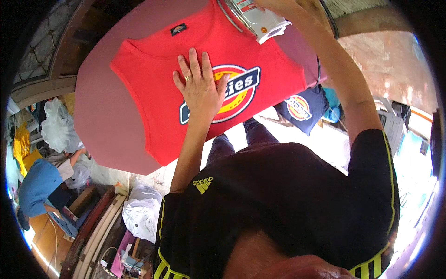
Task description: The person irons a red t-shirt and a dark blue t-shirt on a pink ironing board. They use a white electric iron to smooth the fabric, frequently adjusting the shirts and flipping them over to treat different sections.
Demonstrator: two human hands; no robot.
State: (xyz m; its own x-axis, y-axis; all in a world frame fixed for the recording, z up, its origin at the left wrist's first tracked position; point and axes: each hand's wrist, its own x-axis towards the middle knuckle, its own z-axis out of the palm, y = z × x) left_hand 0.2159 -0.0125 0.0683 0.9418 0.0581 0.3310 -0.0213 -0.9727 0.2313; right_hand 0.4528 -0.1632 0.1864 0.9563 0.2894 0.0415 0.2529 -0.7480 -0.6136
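A red sleeveless top (139,88) with a round yellow, red and navy print lies spread over a mauve padded board (100,121). My left hand (202,88) rests flat on it, fingers spread, partly covering the print; a ring shows on one finger. At the far right of the top stands a shiny silver iron (267,23), on or just above the fabric by the shoulder. My right hand (276,5) is at its upper side, closed round it as far as shows; the picture's top edge cuts off part of this hand and the iron.
A dark cord (332,21) runs beside my right forearm. Right of the board hangs a navy garment (306,109) with a similar print. At left, another person in blue (42,183) bends near a translucent plastic bag (58,125). A white bundle (141,211) lies below the board.
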